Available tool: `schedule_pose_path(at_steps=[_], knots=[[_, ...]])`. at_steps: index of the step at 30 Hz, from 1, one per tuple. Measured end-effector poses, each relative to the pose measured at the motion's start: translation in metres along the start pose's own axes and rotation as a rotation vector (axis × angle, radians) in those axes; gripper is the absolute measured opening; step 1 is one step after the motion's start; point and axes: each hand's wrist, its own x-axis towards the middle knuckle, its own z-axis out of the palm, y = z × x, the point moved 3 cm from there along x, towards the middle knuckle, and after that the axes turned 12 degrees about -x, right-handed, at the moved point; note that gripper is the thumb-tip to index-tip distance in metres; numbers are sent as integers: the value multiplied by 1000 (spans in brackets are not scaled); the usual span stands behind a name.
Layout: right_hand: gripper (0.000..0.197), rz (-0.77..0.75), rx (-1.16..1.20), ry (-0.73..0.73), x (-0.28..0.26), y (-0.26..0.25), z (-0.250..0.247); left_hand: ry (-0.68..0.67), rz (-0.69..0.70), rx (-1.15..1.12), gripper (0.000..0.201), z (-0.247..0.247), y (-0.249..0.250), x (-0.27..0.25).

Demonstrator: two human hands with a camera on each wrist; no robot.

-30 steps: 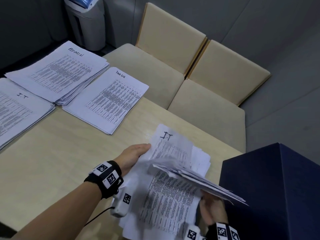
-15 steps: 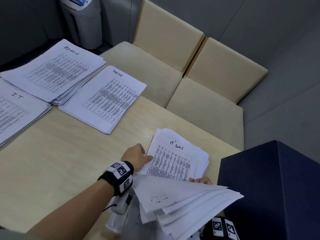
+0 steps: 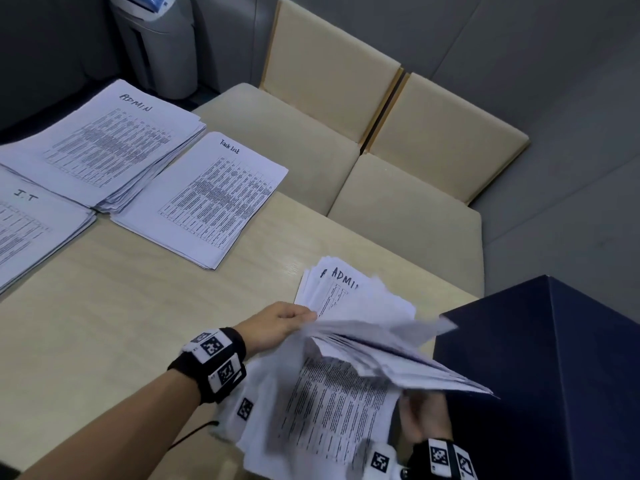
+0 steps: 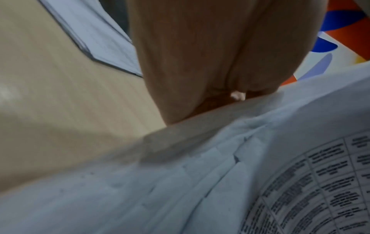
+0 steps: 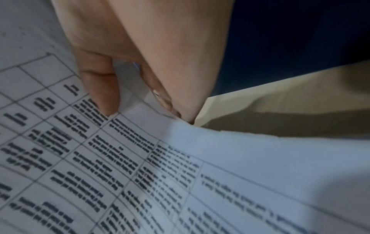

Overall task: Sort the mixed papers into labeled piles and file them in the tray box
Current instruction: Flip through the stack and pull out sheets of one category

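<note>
The mixed paper stack (image 3: pixel 341 282) lies at the table's near right corner, and its exposed sheet is headed ADMIN. A bundle of sheets (image 3: pixel 398 362) is lifted off it and fanned out. My right hand (image 3: pixel 422 420) is under that bundle. In the right wrist view it (image 5: pixel 140 107) pinches the printed sheets (image 5: pixel 140 174) between thumb and fingers. My left hand (image 3: pixel 287 322) reaches to the stack's left edge, its fingertips hidden under the lifted sheets (image 4: pixel 220 174). Sorted piles lie far left: ADMIN (image 3: pixel 114 147), Task list (image 3: pixel 207 199) and I.T (image 3: pixel 31 223). The dark blue box (image 3: pixel 554 375) stands at right.
Bare wooden table (image 3: pixel 121 323) lies between the sorted piles and the mixed stack. Beige cushioned seats (image 3: pixel 398 202) stand beyond the table's far edge. A grey bin (image 3: pixel 159 39) stands at the back left.
The sheet exposed on the mixed stack was headed IT logs and is now headed ADMIN. The lifted bundle has swung lower and to the right. My left hand stays at the stack's edge.
</note>
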Motion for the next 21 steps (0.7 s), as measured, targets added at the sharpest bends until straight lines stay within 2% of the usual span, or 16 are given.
schedule_pose_path(at_steps=[1, 3, 6, 7, 9, 11, 13, 15, 18, 19, 21], knots=[[31, 36, 114, -9, 4, 0, 3, -8, -71, -59, 43, 5, 0, -2], [46, 223, 448, -37, 8, 2, 4, 22, -153, -82, 42, 8, -1, -1], [22, 212, 473, -9, -4, -9, 6, 239, -82, 206, 26, -3, -3, 11], [21, 203, 498, -15, -8, -12, 7, 326, -61, 272, 23, -6, -1, 13], [21, 173, 456, 5, -8, -10, 3, 393, -13, 175, 34, -3, 9, 12], [25, 145, 449, 7, -12, -20, 3, 302, -28, 4, 49, 7, 21, 5], [24, 152, 442, -47, -14, -33, 4, 169, -73, -14, 40, 13, 21, 1], [25, 156, 416, -116, -23, -55, 8, 107, -29, 25, 30, 16, 18, -2], [29, 58, 406, -148, -45, -98, 11, 274, 135, 51, 21, 18, 31, -6], [28, -10, 409, -136, -55, -115, 10, 317, 199, -3, 20, 20, 41, -9], [27, -181, 413, -78, -78, -148, 7, 305, 306, -197, 22, 29, 69, -19]])
